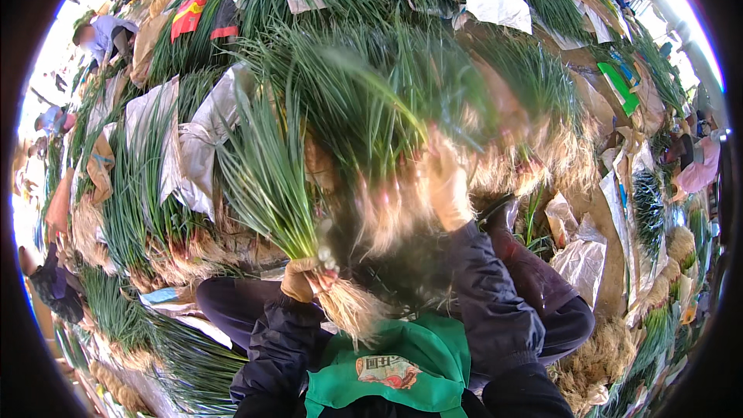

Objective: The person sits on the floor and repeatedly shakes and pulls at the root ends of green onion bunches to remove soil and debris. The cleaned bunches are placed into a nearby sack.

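My left hand [302, 280], in a tan glove, is closed around a bunch of green onions [284, 209]; its pale roots hang over my green apron [389, 360] and its leaves point up and left. My right hand [444, 177], gloved too and blurred, is at the root end of the heap of green onions [377, 110] before me. A blurred green stalk [383, 90] rises from its fingers. Reddish stem bases and pale roots [386, 215] lie just left of this hand.
Heaps of green onions [133, 203] surround me, with white sacking [203, 133] among them at left. A crumpled plastic sheet [580, 264] lies right of my knee. People work at the far left [107, 35] and the right edge [699, 165].
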### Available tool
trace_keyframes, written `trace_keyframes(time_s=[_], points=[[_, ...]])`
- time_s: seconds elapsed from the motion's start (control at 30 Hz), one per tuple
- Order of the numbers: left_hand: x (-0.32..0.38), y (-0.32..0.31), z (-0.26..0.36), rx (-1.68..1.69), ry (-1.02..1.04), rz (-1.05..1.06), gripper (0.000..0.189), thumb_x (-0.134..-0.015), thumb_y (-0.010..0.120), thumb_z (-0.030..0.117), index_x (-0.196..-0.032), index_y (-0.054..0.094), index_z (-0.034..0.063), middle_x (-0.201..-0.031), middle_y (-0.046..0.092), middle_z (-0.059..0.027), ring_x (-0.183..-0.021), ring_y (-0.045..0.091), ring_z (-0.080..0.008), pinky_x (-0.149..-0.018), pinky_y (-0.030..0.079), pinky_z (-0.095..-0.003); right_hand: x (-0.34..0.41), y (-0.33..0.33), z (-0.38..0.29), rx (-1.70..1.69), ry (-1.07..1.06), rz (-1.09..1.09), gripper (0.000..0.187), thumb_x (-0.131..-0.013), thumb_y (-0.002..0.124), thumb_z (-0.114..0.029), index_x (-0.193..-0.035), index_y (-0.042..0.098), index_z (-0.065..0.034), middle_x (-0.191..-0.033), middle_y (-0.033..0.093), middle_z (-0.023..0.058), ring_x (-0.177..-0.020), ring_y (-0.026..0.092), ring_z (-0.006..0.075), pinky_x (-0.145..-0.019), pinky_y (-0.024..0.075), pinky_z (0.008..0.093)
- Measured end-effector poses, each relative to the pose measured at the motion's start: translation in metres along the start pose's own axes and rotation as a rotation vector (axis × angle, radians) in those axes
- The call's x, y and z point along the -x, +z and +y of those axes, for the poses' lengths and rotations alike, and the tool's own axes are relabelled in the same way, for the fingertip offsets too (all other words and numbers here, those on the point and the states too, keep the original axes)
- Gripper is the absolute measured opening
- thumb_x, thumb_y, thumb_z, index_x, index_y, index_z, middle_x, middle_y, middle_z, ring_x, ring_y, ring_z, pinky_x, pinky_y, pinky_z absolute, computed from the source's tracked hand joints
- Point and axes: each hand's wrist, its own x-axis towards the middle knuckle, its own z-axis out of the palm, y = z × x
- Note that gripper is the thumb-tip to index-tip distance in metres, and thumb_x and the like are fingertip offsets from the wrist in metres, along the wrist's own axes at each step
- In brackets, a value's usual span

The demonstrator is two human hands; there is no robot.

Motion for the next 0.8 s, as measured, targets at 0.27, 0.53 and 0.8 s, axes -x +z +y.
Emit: trace_keyframes(time_s=[0.27,0.53,0.8], points=[[-0.045,-0.017,-0.036,-0.237,-0.166,0.06,0.039,-0.081,0.061,0.012,-0.119,0.052,0.0079,-0.125,0.054,-0.0145,-0.105,0.056,-0.0283,-0.09,0.047,-0.0439,0.103,0.007,-0.026,0.543,-0.402,-0.196,0.022,-0.092,0.051,-0.027,-0.095,0.055,-0.0053,-0.067,0.058,0.0058,-0.051,0.057,0.015,-0.041,0.0485,0.0289],[-0.016,0.005,-0.02,-0.317,-0.007,0.171,0.068,-0.072,0.069,0.013,-0.134,0.041,0.0061,-0.119,0.055,-0.0175,-0.104,0.058,-0.0293,-0.088,0.05,-0.0462,0.077,0.07,0.011,0.608,-0.217,-0.292,0.018,-0.087,0.05,-0.019,-0.088,0.063,-0.0072,-0.091,0.065,0.0123,-0.063,0.065,0.0268,-0.06,0.0533,0.0371],[0.072,0.027,0.019,-0.154,0.094,0.293,0.071,-0.07,0.065,0.013,-0.136,0.038,0.0065,-0.109,0.061,-0.0159,-0.081,0.064,-0.0308,-0.067,0.056,-0.0453,0.056,0.101,0.008,0.235,0.13,-0.146,0.03,-0.084,0.054,-0.033,-0.094,0.064,-0.0066,-0.085,0.066,0.021,-0.083,0.063,0.036,-0.075,0.0493,0.0437]])
